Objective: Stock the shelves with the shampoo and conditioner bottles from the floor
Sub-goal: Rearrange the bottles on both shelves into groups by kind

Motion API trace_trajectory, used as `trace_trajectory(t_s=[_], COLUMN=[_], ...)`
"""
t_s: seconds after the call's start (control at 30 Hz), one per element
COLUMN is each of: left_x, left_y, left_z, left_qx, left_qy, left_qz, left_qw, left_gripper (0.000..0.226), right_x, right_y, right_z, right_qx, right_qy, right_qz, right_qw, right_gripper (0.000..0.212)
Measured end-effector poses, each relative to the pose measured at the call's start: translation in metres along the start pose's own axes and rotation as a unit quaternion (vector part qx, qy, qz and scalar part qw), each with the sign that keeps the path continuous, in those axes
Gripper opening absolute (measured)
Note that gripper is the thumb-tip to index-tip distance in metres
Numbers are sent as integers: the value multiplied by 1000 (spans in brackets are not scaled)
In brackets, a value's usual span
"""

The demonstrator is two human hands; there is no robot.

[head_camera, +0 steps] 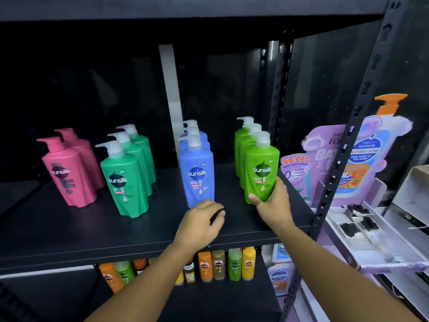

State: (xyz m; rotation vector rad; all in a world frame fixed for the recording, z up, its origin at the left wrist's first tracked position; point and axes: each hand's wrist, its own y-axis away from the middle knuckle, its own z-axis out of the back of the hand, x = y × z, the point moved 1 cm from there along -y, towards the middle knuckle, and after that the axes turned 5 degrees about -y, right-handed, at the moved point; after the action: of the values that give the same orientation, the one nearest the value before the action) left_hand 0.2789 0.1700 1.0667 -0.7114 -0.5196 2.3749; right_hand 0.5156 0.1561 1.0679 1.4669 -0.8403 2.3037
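Lime green shampoo bottle (261,175) stands upright at the front of its row on the black shelf (69,228), right hand (271,203) fingers wrapped around its base. Left hand (202,219) fingers curl loosely, holding nothing, just before the blue bottle (197,173); dark green and pink rows stand further left.

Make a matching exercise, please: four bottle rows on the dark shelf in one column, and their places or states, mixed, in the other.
Column 1
1. pink bottles
2. dark green bottles
3. blue bottles
4. light green bottles

Column 2
A. front one gripped by the right hand
B. far left, only two visible
C. just behind the left hand
D. between pink and blue

Pairs: 1-B, 2-D, 3-C, 4-A
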Motion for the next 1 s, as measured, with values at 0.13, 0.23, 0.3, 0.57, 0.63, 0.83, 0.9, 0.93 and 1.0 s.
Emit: trace_trajectory(t_s=[0.13, 0.23, 0.3, 0.57, 0.63, 0.83, 0.9, 0.93, 1.0], left_x=[11, 20, 28, 38, 37, 42, 42, 42, 39], left_y=[-3, -10, -16, -29, -29, -25, -25, -25, -24], left_z=[16, 26, 26, 12, 13, 13, 12, 13, 14], left_qx=[-171, -164, -124, -83, -83, -93, -89, -87, -82], left_qy=[113, 149, 182, 225, 228, 239, 237, 235, 228], left_qz=[163, 237, 250, 214, 213, 212, 217, 219, 221], left_qw=[965, 946, 943, 947, 946, 943, 943, 943, 945], left_gripper=[20, 57, 80, 94, 89, 86, 87, 87, 85], right_x=[2, 4, 5, 9, 9, 8, 8, 8, 7], right_y=[1, 3, 5, 8, 7, 5, 6, 6, 6], right_z=[1, 1, 1, 4, 3, 1, 2, 2, 2], right_qx=[-1, -3, 0, 9, 6, 4, 5, 5, 3], right_qy=[-4, -5, -10, -21, -25, -25, -26, -28, -28], right_qz=[15, 23, 27, 42, 45, 45, 42, 42, 43], right_qw=[1000, 1000, 1000, 999, 999, 999, 999, 999, 999], right_gripper=[72, 70, 70, 75, 76, 74, 74, 74, 75])
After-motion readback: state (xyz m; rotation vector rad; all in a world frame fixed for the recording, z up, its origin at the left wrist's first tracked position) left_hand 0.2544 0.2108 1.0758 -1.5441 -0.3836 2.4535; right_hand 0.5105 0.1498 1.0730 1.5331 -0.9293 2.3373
